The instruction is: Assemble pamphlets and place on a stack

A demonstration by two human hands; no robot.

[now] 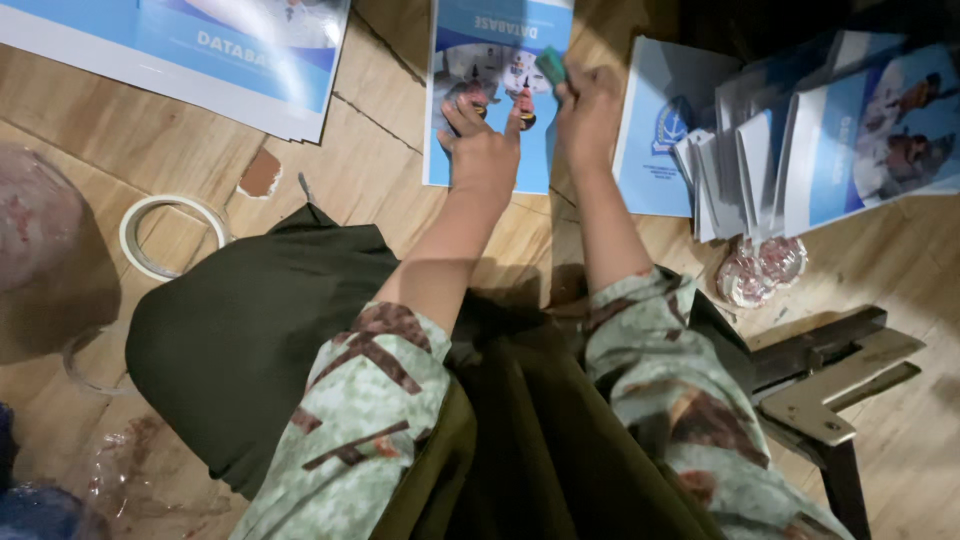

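At upper centre of the frame, the left hand lies flat, fingers spread wide, pressing on a blue-and-white printed paper booklet lying on the wooden floor. Just beside it, the right hand curls around a small green flat block, forearm stretched forward.

Bare wooden floor opens left of the booklet; stacked booklets crowd the right, tape roll farther left.

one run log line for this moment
left hand: pressing blue booklet | right hand: holding green block on booklet | surface: wooden floor
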